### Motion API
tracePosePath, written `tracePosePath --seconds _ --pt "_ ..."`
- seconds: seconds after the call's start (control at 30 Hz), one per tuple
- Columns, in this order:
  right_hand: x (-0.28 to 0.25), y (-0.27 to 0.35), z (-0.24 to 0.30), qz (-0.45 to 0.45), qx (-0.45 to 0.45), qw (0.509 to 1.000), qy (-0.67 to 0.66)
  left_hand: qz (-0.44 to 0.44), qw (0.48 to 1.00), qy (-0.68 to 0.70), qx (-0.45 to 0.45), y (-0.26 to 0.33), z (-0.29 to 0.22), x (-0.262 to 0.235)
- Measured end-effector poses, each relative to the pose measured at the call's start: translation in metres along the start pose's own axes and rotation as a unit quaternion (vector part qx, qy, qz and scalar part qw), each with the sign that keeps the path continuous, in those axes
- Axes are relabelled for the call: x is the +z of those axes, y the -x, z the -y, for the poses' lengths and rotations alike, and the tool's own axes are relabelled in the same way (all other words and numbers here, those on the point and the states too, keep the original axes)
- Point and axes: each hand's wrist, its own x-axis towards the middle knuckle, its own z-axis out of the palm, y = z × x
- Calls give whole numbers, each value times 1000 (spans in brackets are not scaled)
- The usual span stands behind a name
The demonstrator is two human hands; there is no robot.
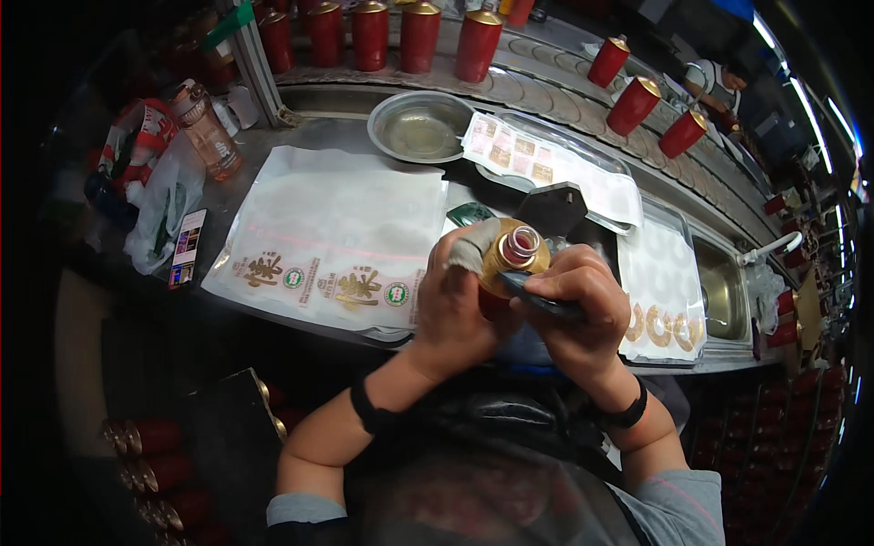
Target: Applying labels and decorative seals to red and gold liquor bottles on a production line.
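A red bottle [522, 239] with a gold shoulder and an uncapped, clear threaded neck stands upright in front of me. My left hand [452, 314] is wrapped round its left side, with a pale covering on one finger. In my right hand [587, 305] a thin, dark blue-grey flat piece, like a scraper [543, 293], is pinched against the gold shoulder. Most of the bottle's body is hidden by my hands. To the left lies a white decal sheet [346, 205] with gold characters and green round marks. Another sheet [651, 278] with gold rings lies to the right.
A round metal bowl [387, 136] of liquid sits behind, beside a tray with a small printed sheet [564, 177]. Red bottles [419, 41] line the conveyor [537, 77]. A sink [721, 282] is at right; a phone [187, 247] and drink bottle [212, 136] are at left. A person [719, 82] works far right.
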Motion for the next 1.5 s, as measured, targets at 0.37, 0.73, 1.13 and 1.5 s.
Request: tracePosePath --seconds 0.37,0.73,1.13,1.5 --pt "5 2 5 -10 11 1000 -16 -17 1000 -8 17 1 -5 -8" --pt "26 10 8 -42 -101 992 63 23 998 -57 0 5 -8 -8" --pt "6 15 11 27 -49 996 -69 -55 998 31 -9 12 4 0" --pt "-13 -4 -18 -30 239 968 -69 19 998 27 -59 -7 1 -17"
